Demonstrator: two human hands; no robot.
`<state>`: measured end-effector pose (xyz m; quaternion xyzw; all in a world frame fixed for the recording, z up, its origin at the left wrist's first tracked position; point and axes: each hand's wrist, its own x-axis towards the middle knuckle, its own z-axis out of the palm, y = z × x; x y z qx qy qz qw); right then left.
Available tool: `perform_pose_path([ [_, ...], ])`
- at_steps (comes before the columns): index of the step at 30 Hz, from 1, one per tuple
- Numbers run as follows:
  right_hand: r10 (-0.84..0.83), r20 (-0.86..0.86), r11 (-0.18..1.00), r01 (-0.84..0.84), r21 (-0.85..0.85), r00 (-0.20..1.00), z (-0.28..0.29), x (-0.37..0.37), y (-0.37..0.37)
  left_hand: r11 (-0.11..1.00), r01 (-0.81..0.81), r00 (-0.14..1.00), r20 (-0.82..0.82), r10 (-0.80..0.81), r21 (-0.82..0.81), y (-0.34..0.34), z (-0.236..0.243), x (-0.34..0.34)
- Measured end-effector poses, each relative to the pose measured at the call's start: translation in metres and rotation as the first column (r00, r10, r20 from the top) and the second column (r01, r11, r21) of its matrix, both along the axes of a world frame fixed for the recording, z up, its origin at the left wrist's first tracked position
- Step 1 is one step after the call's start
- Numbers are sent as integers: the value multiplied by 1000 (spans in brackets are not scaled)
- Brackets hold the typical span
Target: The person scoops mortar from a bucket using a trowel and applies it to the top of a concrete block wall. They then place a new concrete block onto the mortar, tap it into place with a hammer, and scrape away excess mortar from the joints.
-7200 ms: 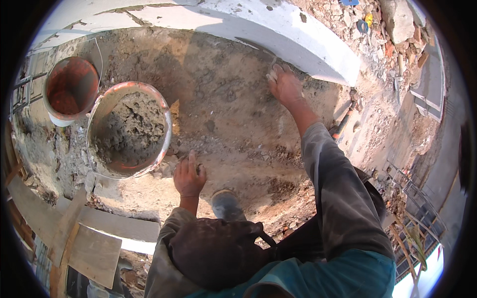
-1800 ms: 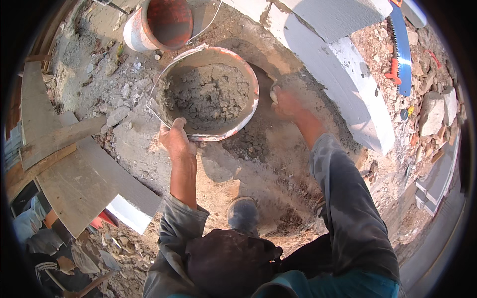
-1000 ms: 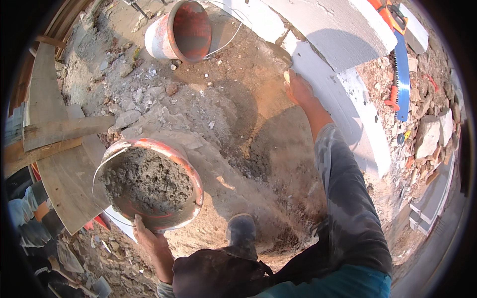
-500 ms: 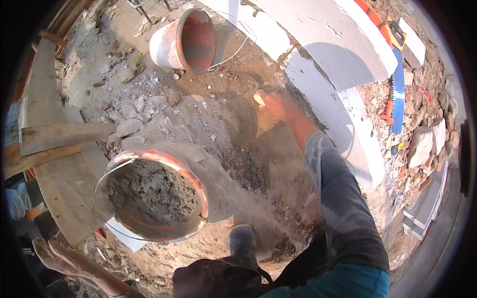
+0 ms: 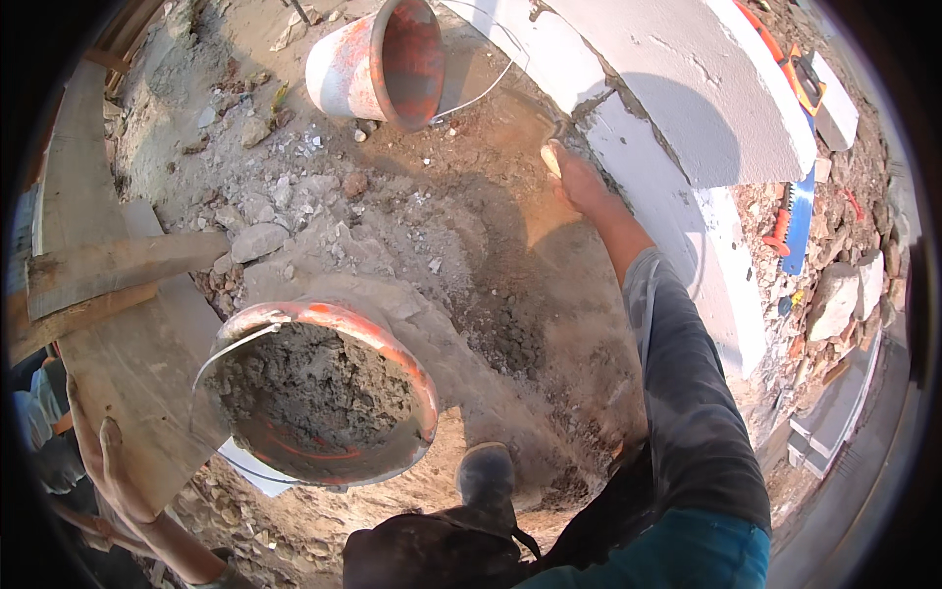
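Observation:
My right hand (image 5: 579, 185) is closed on the pale handle of a trowel (image 5: 551, 157), low over the damp dirt beside the white block course (image 5: 638, 142); the trowel's blade is hard to make out. At lower left, my left hand (image 5: 116, 461) has its fingers stretched along the edge of a weathered board (image 5: 142, 393), touching it. Between the hands and nearer the left one stands a round bucket of grey mortar (image 5: 309, 383), its wire handle resting at the rim. A white bucket with orange-stained inside (image 5: 339, 74) lies tilted at the top.
Crossed planks (image 5: 128, 265) lie along the left. Beyond the blocks are a blue saw blade with orange handle (image 5: 800, 231), another orange-handled saw (image 5: 805, 83), stone chunks (image 5: 834, 299) and rubble. My boot (image 5: 486, 476) stands below the mortar bucket's right side.
My left hand has left the mortar bucket's rim and moved leftward to the board. My right hand dipped, then moved back up toward the block seam.

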<state>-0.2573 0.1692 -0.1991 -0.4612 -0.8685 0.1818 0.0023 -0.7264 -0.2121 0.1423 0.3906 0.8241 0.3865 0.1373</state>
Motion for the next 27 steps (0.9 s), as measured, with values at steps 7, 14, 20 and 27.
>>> perform_pose_path([
  [7,-344,62,934,348,-81,937,11,-84,49,997,-5,998,-62,1,-74,-3,3,-6],
  [14,-520,-129,848,528,37,844,-7,-70,21,988,-12,991,-130,-8,-157,9,9,5],
  [20,-533,-52,846,531,-55,845,4,-13,-23,990,-6,990,-143,-14,-143,0,5,-3],
  [27,-393,-203,914,406,23,897,37,37,-98,987,-52,997,-71,42,-150,4,10,3],
])
